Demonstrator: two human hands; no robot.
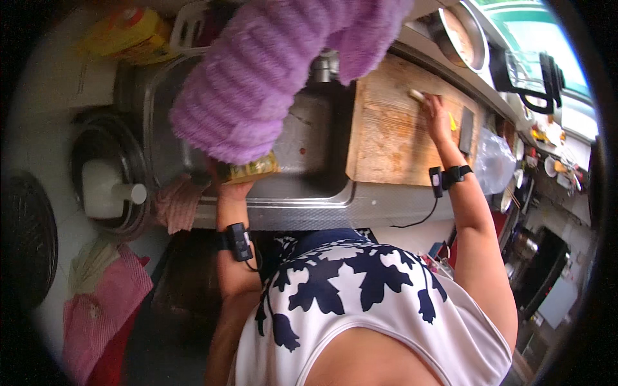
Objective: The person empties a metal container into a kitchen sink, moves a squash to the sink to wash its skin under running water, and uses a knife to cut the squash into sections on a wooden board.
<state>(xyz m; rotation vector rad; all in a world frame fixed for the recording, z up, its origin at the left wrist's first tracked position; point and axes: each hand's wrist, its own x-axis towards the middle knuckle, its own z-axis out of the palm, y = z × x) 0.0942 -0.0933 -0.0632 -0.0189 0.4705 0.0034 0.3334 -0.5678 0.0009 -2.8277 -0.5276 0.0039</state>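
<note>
My left hand [235, 190] is over the near left part of the metal sink [309, 151]. It is closed around a container with a yellow-green side [252, 168], whose kind I cannot make out. A fluffy purple ribbed cloth [251, 83] hangs across the view, covering the container's top and most of those fingers. On the right, my right hand [438, 118] is above a wooden cutting board [393, 128]. Its fingers close on a small pale stick-like piece [416, 95]. Beside this hand lie a yellow scrap [452, 121] and a dark grey flat rectangular thing [467, 128].
A metal bowl [479, 38] and a glass jug with a black handle [541, 80] stand beyond the board. A clear plastic bag [494, 164] lies to its right. Left of the sink are a white jug [103, 188] and a pinkish cloth [178, 204].
</note>
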